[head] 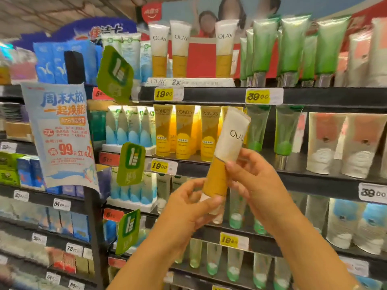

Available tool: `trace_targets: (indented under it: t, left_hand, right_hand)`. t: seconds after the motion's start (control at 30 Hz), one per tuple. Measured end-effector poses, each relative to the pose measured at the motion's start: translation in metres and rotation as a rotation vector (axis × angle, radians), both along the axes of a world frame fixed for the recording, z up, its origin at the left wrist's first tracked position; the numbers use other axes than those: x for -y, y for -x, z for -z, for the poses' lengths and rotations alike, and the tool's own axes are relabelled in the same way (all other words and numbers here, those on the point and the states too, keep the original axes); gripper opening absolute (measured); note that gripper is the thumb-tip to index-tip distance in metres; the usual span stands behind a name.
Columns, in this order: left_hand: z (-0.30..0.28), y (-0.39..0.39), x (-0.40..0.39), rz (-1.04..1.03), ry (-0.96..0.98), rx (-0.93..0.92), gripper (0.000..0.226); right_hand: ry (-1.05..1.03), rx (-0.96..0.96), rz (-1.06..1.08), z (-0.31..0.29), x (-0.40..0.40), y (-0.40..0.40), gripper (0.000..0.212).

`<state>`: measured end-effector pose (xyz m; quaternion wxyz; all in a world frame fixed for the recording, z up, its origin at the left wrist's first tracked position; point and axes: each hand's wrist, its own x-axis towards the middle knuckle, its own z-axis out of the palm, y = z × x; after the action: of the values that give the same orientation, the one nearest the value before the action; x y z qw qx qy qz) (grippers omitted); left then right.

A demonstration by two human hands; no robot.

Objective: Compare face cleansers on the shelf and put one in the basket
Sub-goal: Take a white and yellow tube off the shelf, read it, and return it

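I hold a white and yellow Olay cleanser tube [228, 147] up in front of the shelves, cap end down and tilted right. My left hand [188, 208] grips its lower end near the white cap. My right hand [253, 176] pinches the tube's middle from the right. More Olay tubes [180, 49] stand on the top shelf, with one gap in their row. Yellow Pond's tubes [184, 132] stand on the shelf below, behind the held tube. No basket is in view.
Green tubes [293, 47] fill the top shelf to the right, white and pink tubes [343, 141] the middle right. Blue and white tubes [129, 130] stand left of the Pond's. A hanging promotion poster [65, 135] and green tags [115, 74] stick out from the shelf edges [209, 95].
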<state>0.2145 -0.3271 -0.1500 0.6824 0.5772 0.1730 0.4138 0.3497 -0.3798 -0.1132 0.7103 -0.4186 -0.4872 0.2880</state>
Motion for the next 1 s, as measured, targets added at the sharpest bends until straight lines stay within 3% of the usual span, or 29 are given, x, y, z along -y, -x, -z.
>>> trace_targets:
  t: [0.37, 0.5, 0.67, 0.83, 1.0]
  left_hand:
    - [-0.055, -0.052, -0.015, -0.193, -0.259, -0.08, 0.031]
    - [-0.08, -0.052, -0.024, -0.225, -0.391, -0.147, 0.05]
    - [-0.12, -0.062, -0.047, -0.384, -0.551, -0.161, 0.066]
    - [-0.153, -0.068, -0.079, -0.466, -0.664, -0.186, 0.04]
    - [-0.186, -0.074, -0.108, -0.475, -0.765, -0.134, 0.029]
  right_hand:
    - [-0.122, 0.205, -0.122, -0.061, -0.027, -0.057, 0.061]
    - [-0.164, 0.185, -0.12, -0.08, -0.039, -0.06, 0.059]
    - [-0.233, 0.202, -0.064, -0.11, -0.062, -0.06, 0.033]
    - [-0.28, 0.284, 0.021, -0.142, -0.084, -0.058, 0.029]
    - [-0.318, 0.36, 0.136, -0.173, -0.106, -0.057, 0.022]
